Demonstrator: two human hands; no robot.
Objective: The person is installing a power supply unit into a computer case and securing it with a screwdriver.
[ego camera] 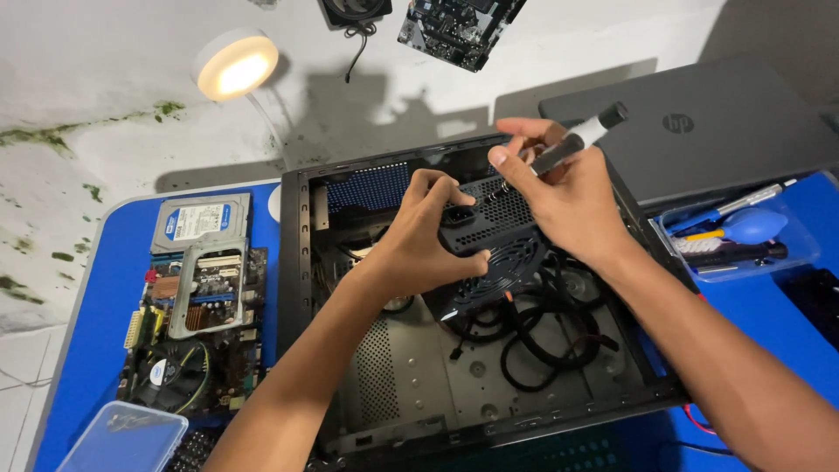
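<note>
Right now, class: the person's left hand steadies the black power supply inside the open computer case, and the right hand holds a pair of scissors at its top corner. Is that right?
Not quite. The head view shows the right hand holding a screwdriver with a black and white handle, not scissors. The rest stands: the left hand steadies the black power supply inside the open computer case.

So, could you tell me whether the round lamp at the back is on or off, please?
On. The round lamp glows warm yellow and casts a bright patch on the wall.

Both forearms are bare to the frame edge, with no sleeves, gloves, watch or rings on the left hand (418,240) or right hand (564,197).
</note>
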